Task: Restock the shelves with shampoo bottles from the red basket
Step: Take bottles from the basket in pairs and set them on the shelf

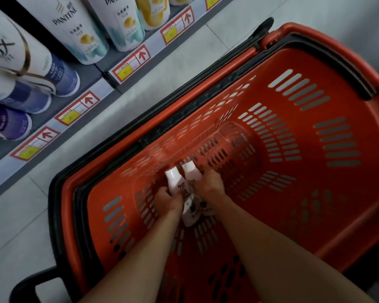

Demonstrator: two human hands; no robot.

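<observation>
Both my arms reach down into the red basket (315, 127) on the floor. My left hand (167, 200) grips a small white shampoo bottle (175, 181) with dark lettering, cap pointing away from me. Just to its right, my right hand (209, 182) closes on a second white shampoo bottle (190, 171). One more white bottle (190, 212) lies on the basket bottom between my wrists, partly hidden. The shelf (92, 73) at upper left holds larger bottles.
Large Pantene bottles (79, 29) and white-and-purple Lux bottles (31, 68) stand on the bottom shelf, with red-and-yellow price tags (130, 66) along its edge. The basket has a black rim and handle (260, 29). Grey floor tiles (20, 215) lie between shelf and basket.
</observation>
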